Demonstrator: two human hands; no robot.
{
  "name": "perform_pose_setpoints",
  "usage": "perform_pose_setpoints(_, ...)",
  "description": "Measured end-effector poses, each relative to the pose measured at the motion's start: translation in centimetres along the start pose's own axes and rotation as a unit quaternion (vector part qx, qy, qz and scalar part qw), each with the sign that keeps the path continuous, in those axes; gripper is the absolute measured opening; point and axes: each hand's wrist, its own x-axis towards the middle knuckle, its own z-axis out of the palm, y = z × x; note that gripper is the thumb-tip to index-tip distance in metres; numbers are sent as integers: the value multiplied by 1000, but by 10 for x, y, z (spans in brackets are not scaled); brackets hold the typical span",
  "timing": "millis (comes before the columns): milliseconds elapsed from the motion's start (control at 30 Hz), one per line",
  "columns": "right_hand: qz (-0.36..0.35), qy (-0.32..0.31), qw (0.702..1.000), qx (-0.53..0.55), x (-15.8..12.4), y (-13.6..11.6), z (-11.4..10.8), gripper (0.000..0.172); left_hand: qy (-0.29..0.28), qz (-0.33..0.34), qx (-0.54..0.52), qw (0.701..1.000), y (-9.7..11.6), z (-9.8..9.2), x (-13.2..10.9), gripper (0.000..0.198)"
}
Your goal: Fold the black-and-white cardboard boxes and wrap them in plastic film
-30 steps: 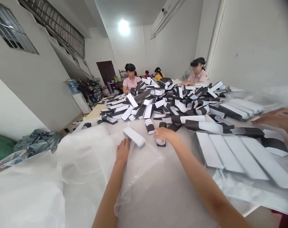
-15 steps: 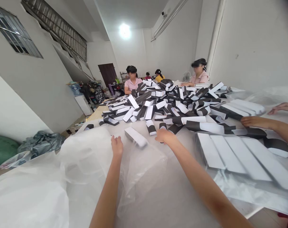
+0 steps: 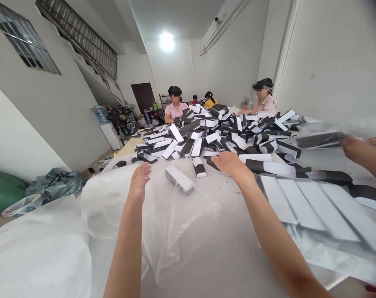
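Observation:
My left hand (image 3: 140, 179) is raised over the clear plastic sheeting, its fingers apart and nothing in them. To its right lies a white box (image 3: 179, 178) partly inside a clear plastic bag (image 3: 181, 219). My right hand (image 3: 229, 163) is at the near edge of the pile, fingers bent over a black-and-white box (image 3: 211, 162). Its thumb side is partly hidden. Another black-and-white box (image 3: 199, 166) lies just left of that one. Behind both hands spreads a large heap of black-and-white boxes (image 3: 206, 136).
At right, a co-worker's hand (image 3: 366, 151), blurred, is at a plastic-wrapped dark pack (image 3: 321, 140). Nearer lies a bagged row of several white boxes (image 3: 318, 207). Bunched plastic sheeting (image 3: 45, 244) covers the left side. Two co-workers in pink sit beyond the heap.
My left hand has moved left and up, its fingers spreading. My right hand has shifted right and slightly farther into the pile's edge. The co-worker's hands at right have moved the bagged pack.

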Motion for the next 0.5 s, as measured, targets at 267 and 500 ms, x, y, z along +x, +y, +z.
perform_pose_setpoints(267,-203,46,963,171,-32,-22,-3,23,-250,-145,-93,953,8,38,-34,47)
perform_pose_setpoints(500,-339,-88,916,195,-45,-45,29,19,-285,-205,-337,873,-5,63,-48,37)
